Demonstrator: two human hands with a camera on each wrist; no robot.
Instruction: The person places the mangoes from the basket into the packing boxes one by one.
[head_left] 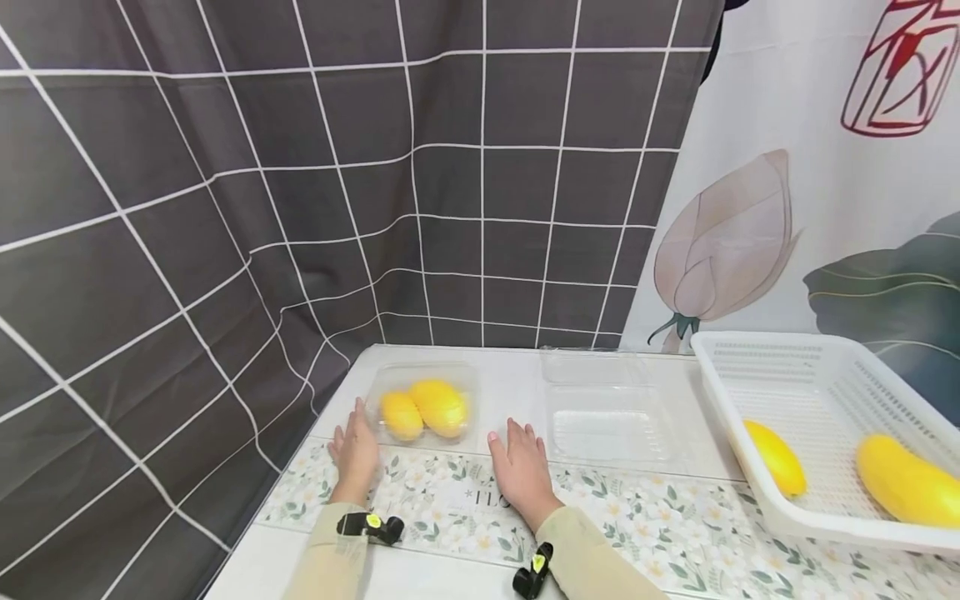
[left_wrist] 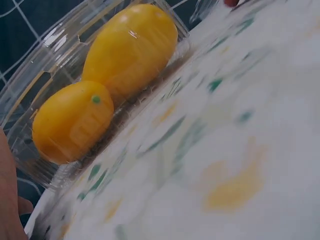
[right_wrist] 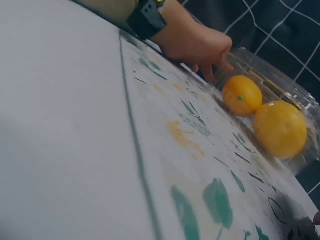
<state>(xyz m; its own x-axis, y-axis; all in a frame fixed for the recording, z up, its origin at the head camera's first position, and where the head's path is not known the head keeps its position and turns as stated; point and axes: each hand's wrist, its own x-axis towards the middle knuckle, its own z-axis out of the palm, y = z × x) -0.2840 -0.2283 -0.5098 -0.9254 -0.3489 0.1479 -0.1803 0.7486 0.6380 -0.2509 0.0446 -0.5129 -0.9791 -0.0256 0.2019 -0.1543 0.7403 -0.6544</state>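
Two yellow mango-like fruits (head_left: 438, 408) lie side by side in a clear plastic box (head_left: 472, 379) near the table's far left corner. The smaller fruit (left_wrist: 75, 122) shows a green dot at one end. My left hand (head_left: 356, 454) is at the box's left side, its fingers pointing forward. In the right wrist view, the fingertips of that left hand (right_wrist: 197, 45) come right at the box's near end. To the right of the box, my right hand (head_left: 522, 467) is held over the table with fingers extended and nothing in its grasp.
A second clear plastic box (head_left: 607, 433), with no fruit in it, stands right of my right hand. Farther right, a white basket (head_left: 720, 433) holds two yellow fruits (head_left: 776, 458). A dark grid curtain (head_left: 450, 183) hangs behind and left of the table.
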